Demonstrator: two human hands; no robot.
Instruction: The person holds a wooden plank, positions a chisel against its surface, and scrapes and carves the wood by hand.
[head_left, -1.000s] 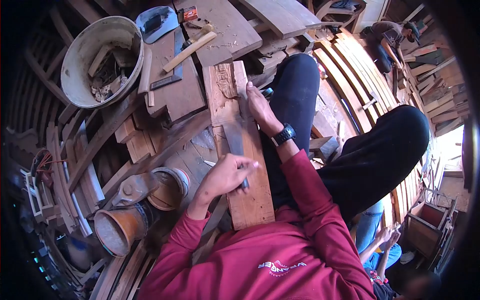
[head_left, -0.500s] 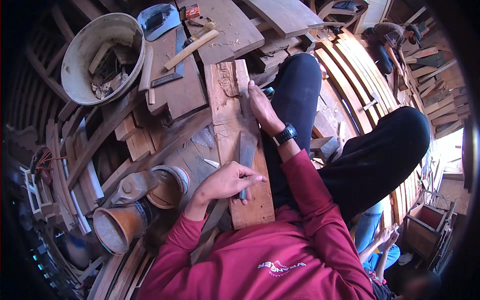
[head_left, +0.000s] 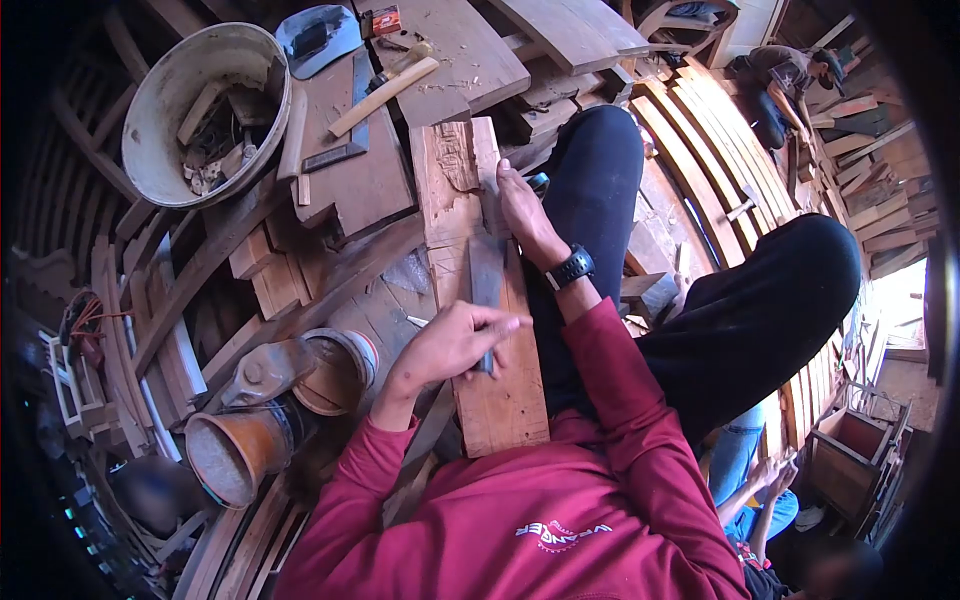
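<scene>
The wooden block (head_left: 500,410), mid-frame, near end at the sweatshirt (head_left: 640,530), is apparently steadied along its upper right edge by the right hand (head_left: 525,212) (fingers hidden, closure indeterminable) under the dark flat tool (head_left: 487,270) gripped in the left hand (head_left: 440,345).

1. Two own hands: left hand (head_left: 450,345), right hand (head_left: 530,220).
2. One flat-bladed tool (head_left: 487,272).
3. One notched timber (head_left: 500,410).
4. One wristwatch (head_left: 569,268).
5. One short-handled hammer (head_left: 741,206).
6. One large off-white bucket (head_left: 146,145).
7. One carpenter's square (head_left: 338,155).
</scene>
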